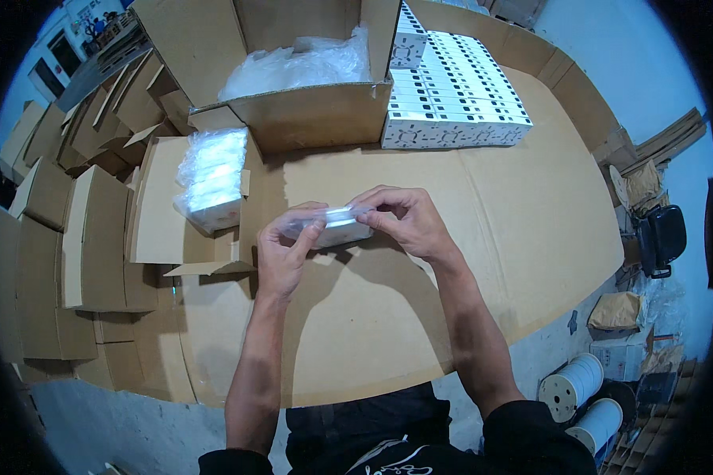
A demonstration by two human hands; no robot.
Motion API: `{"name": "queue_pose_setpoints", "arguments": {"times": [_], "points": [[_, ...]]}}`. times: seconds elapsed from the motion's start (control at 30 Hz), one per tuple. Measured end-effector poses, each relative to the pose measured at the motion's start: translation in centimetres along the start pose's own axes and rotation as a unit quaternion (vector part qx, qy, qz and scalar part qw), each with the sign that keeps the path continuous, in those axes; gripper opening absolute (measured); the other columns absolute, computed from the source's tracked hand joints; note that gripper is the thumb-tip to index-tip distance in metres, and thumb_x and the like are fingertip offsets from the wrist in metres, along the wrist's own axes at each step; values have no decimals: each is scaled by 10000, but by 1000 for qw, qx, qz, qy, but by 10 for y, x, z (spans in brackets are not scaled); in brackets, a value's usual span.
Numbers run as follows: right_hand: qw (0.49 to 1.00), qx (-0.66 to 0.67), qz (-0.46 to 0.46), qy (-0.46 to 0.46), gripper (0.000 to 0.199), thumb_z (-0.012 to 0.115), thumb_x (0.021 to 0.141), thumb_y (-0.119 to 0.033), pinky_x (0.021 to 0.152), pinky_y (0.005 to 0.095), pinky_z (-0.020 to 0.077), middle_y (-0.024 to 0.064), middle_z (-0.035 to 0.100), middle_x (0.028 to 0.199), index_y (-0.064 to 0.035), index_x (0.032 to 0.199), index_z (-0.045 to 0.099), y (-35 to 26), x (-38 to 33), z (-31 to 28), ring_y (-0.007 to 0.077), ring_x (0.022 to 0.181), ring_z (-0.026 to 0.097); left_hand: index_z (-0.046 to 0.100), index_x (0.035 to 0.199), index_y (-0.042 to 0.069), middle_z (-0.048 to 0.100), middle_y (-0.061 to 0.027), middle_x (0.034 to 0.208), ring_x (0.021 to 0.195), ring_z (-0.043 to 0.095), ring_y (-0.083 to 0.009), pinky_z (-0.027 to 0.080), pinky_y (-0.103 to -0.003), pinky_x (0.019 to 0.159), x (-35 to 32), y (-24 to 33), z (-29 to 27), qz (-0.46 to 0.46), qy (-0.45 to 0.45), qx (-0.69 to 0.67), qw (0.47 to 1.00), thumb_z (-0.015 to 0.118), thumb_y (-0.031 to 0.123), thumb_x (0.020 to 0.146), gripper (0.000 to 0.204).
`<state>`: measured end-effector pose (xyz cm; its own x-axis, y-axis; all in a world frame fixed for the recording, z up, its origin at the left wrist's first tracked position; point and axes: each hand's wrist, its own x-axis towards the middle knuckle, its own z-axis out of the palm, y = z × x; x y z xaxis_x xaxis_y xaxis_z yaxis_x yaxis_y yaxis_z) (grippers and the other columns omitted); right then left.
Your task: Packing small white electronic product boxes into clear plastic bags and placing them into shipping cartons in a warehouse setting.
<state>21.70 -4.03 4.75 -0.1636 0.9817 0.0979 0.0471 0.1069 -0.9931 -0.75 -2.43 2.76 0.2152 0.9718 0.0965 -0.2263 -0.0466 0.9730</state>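
Observation:
Between my two hands, just above the cardboard-covered table [356,324], is a small white box [343,231] with clear plastic wrap around its upper side. My left hand [287,241] pinches the wrap at the box's left end, thumb on top. At the right end my right hand [405,219] has thumb and fingertips closed on the plastic. To the left, an open carton [157,207] holds a row of wrapped white boxes [216,170]. Beyond my hands stands a larger open carton [317,117] filled with clear plastic bags [301,67].
Rows of white printed boxes [459,95] are stacked at the back right. Several empty brown cartons [95,237] crowd the left side. A cardboard rim [558,71] curves along the far right edge. Cable spools [572,386] and a black chair [661,237] stand on the right.

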Motion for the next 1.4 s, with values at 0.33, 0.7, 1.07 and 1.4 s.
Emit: {"name": "queue_pose_setpoints", "arguments": {"times": [0.33, 0.7, 1.07, 1.4], "points": [[995, 97, 10, 15, 155, 741, 922, -44, 805, 279, 529, 103, 706, 1067, -15, 826, 624, 7, 2, 3, 105, 897, 622, 665, 893, 30, 676, -33, 999, 861, 589, -73, 484, -244, 761, -3, -6, 5, 17, 101, 13, 995, 815, 114, 897, 172], [978, 205, -16, 42, 136, 708, 922, -13, 894, 301, 524, 120, 677, 1120, -9, 1037, 635, -4, 2, 16, 133, 1002, 625, 570, 890, 70, 676, -41, 977, 880, 592, -73, 487, -252, 801, -2, -14, 6, -12, 98, -62, 993, 776, 79, 922, 209], [985, 57, 130, -93, 316, 736, 890, -22, 848, 301, 570, 108, 709, 1165, -15, 1206, 722, -4, -3, -14, 157, 1007, 662, 608, 881, 57, 691, -43, 971, 846, 588, -58, 487, -235, 752, -2, -16, 5, -5, 102, -64, 993, 801, 112, 907, 202], [994, 54, 73, -60, 307, 730, 904, -20, 836, 280, 564, 90, 730, 1088, 5, 1209, 717, -3, -2, -14, 135, 971, 675, 500, 1213, 59, 545, -91, 1133, 1006, 563, -224, 483, -405, 926, -19, -4, 16, 362, 175, 305, 863, 843, 54, 822, 520]]}}
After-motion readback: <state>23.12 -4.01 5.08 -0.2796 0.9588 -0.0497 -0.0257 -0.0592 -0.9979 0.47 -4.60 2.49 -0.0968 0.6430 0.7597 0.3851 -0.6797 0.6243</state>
